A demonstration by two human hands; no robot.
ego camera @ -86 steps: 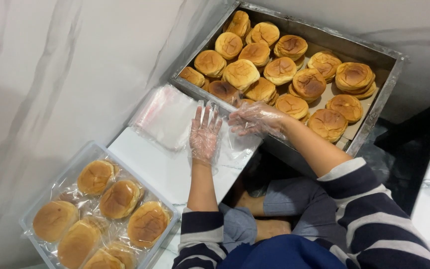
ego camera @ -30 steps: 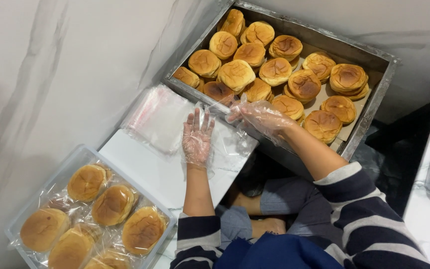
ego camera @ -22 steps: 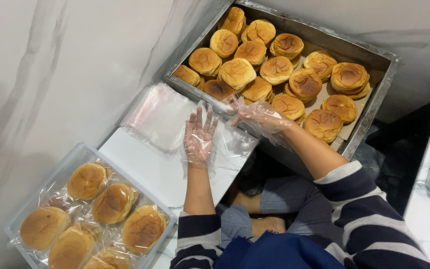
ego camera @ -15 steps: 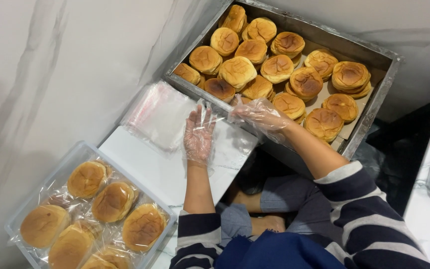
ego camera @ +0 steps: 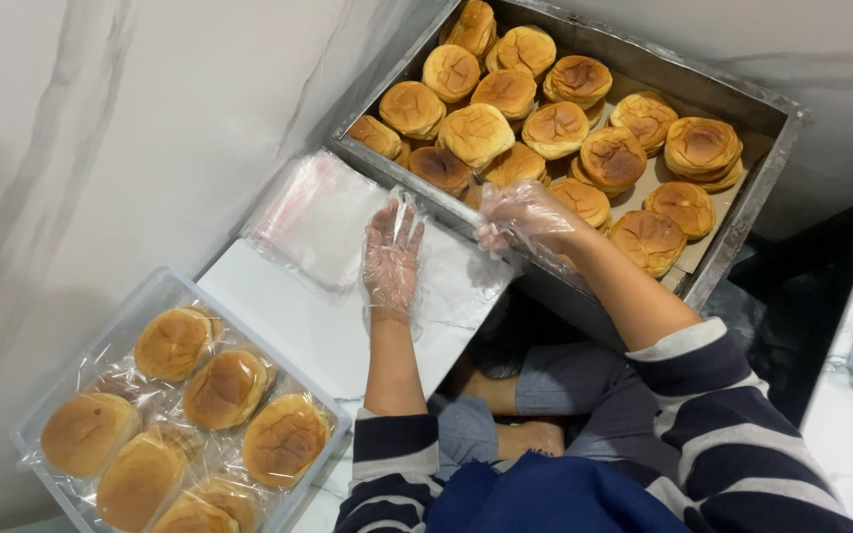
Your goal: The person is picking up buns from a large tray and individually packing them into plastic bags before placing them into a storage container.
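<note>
— What's nearest, down at seven o'clock?

— A clear plastic crate point(ego camera: 61, 377) holding bagged buns point(ego camera: 226, 387), each golden bun wrapped in clear film. It sits on a white counter point(ego camera: 293, 321) against a marbled wall point(ego camera: 101, 148).

— And the hands?

— Both wear thin clear disposable gloves. The left hand point(ego camera: 391, 259) is near the centre, fingers spread and pointing toward twelve o'clock, palm down over the counter. It is open and grips nothing; its fingertips lie at the right edge of a stack of clear plastic bags point(ego camera: 316, 219), though I cannot tell whether they touch it.

— The right hand?

— The right hand point(ego camera: 523, 215) is just beside the left, toward two o'clock, at the near rim of the metal tray point(ego camera: 747, 212). Its fingers curl loosely inward; whether they pinch anything under the crumpled glove I cannot tell.

— Where are the loose buns?

— The unwrapped buns point(ego camera: 555, 123) fill the tray from twelve to two o'clock, some stacked, lying on brown paper. The nearest one is just beyond the right hand's fingertips.
</note>
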